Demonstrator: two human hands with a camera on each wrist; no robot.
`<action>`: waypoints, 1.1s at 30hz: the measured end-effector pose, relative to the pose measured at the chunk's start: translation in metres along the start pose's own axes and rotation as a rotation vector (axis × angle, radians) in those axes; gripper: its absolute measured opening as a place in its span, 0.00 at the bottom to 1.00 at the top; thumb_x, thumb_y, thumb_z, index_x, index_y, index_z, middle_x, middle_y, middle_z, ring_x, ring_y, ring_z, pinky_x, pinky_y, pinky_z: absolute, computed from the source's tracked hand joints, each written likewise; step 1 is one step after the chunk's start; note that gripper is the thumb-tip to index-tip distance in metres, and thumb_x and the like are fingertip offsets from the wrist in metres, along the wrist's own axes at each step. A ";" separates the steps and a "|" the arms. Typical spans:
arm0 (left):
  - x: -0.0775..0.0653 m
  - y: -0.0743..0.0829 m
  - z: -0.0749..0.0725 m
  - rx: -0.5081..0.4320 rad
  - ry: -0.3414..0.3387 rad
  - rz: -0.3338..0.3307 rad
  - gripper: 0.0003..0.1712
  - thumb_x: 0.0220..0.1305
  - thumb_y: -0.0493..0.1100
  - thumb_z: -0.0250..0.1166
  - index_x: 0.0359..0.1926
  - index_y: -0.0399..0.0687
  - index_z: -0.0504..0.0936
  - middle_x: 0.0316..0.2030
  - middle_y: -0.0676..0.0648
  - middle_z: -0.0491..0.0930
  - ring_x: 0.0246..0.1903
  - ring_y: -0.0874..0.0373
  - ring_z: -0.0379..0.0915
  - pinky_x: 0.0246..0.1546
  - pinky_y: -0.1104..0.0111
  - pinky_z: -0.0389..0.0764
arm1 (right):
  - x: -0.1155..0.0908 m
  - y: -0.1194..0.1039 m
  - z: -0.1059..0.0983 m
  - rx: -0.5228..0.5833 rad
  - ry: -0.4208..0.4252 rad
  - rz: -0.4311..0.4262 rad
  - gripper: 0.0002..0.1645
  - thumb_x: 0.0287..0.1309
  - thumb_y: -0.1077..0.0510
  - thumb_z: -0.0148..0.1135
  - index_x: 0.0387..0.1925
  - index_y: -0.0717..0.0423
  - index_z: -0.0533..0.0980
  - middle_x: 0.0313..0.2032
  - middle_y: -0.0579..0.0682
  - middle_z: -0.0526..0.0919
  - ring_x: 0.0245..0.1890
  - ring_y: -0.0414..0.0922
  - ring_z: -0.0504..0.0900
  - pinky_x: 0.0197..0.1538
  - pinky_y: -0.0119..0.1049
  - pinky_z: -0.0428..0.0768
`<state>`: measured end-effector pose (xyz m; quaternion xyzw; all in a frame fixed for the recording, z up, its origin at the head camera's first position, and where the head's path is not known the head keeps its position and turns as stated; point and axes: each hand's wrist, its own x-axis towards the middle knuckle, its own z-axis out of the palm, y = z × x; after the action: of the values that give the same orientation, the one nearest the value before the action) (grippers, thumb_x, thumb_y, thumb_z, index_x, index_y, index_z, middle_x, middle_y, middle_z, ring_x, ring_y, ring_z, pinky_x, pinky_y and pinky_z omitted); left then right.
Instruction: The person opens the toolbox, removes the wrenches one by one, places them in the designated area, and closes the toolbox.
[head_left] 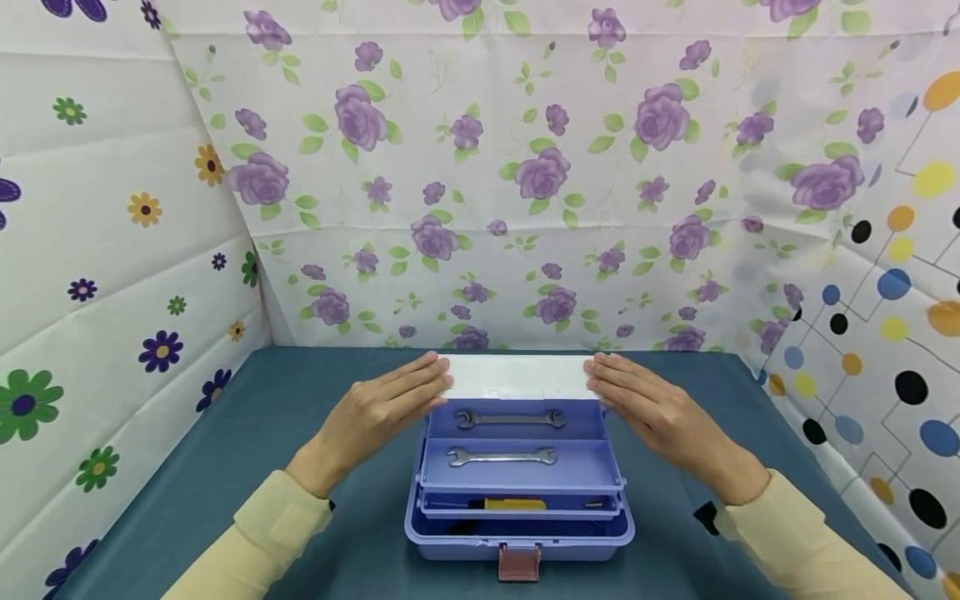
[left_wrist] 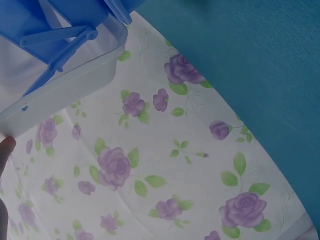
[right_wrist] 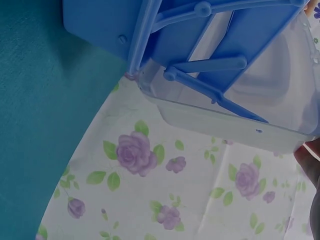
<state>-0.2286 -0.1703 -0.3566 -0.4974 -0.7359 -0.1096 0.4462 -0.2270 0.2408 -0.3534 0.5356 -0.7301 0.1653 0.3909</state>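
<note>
A blue-purple toolbox [head_left: 517, 548] stands open before me, its tiered trays fanned out and its whitish translucent lid [head_left: 517, 377] raised at the back. My left hand [head_left: 386, 408] touches the lid's left edge with fairly straight fingers. At the opposite edge my right hand [head_left: 660, 412] does the same. Both thumbs are hidden in the head view. One open-end wrench [head_left: 512, 419] lies in the uppermost tray, and another wrench [head_left: 502, 457] in the tray below it. Lower down is a screwdriver with a yellow and black handle [head_left: 513, 504]. Blue hinge arms [right_wrist: 215, 95] join trays and lid.
A brown-red latch [head_left: 519, 563] hangs at the toolbox's front. The box stands on a dark teal tabletop [head_left: 315, 383]. Behind it hangs a floral cloth [head_left: 480, 183], with patterned cloths at left [head_left: 112, 250] and right [head_left: 862, 358].
</note>
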 end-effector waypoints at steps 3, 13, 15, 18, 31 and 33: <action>0.001 -0.001 0.001 -0.032 -0.008 -0.026 0.22 0.83 0.48 0.51 0.59 0.40 0.86 0.60 0.42 0.84 0.61 0.46 0.80 0.54 0.63 0.84 | 0.000 0.002 0.001 0.002 0.006 0.008 0.26 0.83 0.51 0.47 0.60 0.67 0.81 0.63 0.62 0.81 0.69 0.54 0.75 0.72 0.37 0.70; 0.003 -0.003 0.005 -0.060 0.013 -0.093 0.19 0.79 0.47 0.60 0.60 0.42 0.86 0.59 0.42 0.84 0.62 0.46 0.79 0.54 0.60 0.85 | 0.003 0.008 0.006 0.073 0.045 0.067 0.24 0.81 0.52 0.51 0.59 0.67 0.82 0.61 0.62 0.82 0.68 0.54 0.76 0.72 0.36 0.70; 0.004 -0.003 0.007 -0.052 0.020 -0.094 0.18 0.77 0.45 0.63 0.60 0.42 0.86 0.59 0.42 0.84 0.61 0.46 0.80 0.53 0.60 0.85 | 0.004 0.009 0.008 0.095 0.065 0.075 0.23 0.80 0.53 0.53 0.58 0.67 0.82 0.61 0.63 0.82 0.68 0.54 0.77 0.72 0.36 0.71; 0.004 -0.004 0.010 -0.044 0.037 -0.099 0.18 0.76 0.44 0.65 0.59 0.41 0.86 0.59 0.42 0.84 0.61 0.46 0.80 0.53 0.60 0.85 | 0.005 0.010 0.011 0.129 0.101 0.078 0.22 0.79 0.55 0.55 0.57 0.68 0.82 0.59 0.64 0.83 0.67 0.55 0.77 0.71 0.37 0.72; 0.008 -0.003 0.014 -0.061 0.045 -0.173 0.23 0.82 0.51 0.54 0.58 0.40 0.87 0.59 0.41 0.84 0.61 0.46 0.80 0.53 0.58 0.85 | 0.007 0.010 0.017 0.126 0.094 0.200 0.24 0.81 0.50 0.51 0.60 0.64 0.81 0.61 0.61 0.82 0.65 0.60 0.78 0.71 0.32 0.70; 0.008 -0.002 0.014 -0.065 0.037 -0.197 0.24 0.83 0.51 0.53 0.59 0.40 0.86 0.60 0.41 0.84 0.61 0.46 0.80 0.54 0.58 0.85 | 0.008 0.009 0.017 0.118 0.087 0.208 0.24 0.81 0.50 0.51 0.60 0.64 0.81 0.61 0.61 0.82 0.65 0.61 0.77 0.72 0.32 0.70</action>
<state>-0.2393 -0.1575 -0.3578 -0.4346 -0.7691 -0.1858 0.4303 -0.2430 0.2279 -0.3565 0.4714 -0.7529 0.2707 0.3710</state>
